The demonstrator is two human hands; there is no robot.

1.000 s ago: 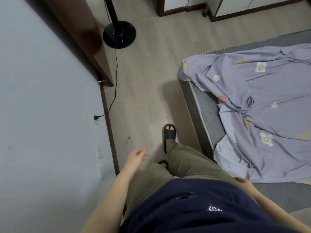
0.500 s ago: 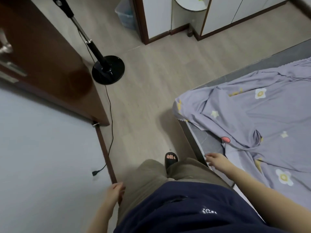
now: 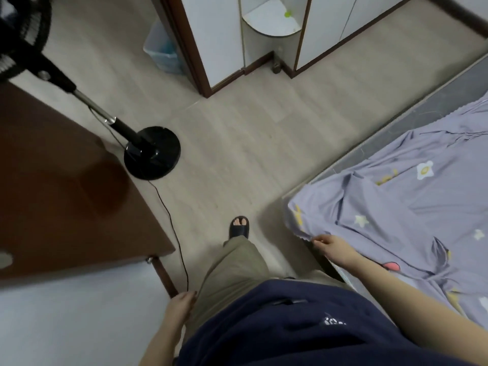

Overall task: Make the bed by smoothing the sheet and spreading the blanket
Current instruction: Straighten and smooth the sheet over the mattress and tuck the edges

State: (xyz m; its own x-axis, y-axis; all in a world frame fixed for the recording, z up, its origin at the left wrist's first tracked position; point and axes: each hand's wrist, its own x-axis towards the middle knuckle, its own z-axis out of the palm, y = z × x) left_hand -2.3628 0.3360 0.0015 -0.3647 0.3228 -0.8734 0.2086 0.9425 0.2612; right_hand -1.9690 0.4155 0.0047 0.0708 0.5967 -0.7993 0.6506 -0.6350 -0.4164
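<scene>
A lilac blanket (image 3: 396,207) printed with flowers and stars lies rumpled over the grey mattress (image 3: 438,107) at the right, its corner hanging over the bed's near corner. My right hand (image 3: 333,247) reaches to that corner and pinches the scalloped hem between thumb and fingertips. My left hand (image 3: 181,305) hangs loosely beside my thigh and holds nothing. Bare grey mattress shows along the far side of the bed.
A black standing fan's base (image 3: 152,152) sits on the wood floor to the left, its cord (image 3: 173,220) trailing toward me. An open brown door (image 3: 66,196) stands at left. A pale blue bin (image 3: 162,52) and white wardrobe (image 3: 211,35) lie ahead.
I have walked forward along the bed toward its corner. My right hand rose from my side and reached to the blanket's hem; my left hand dropped beside my thigh.
</scene>
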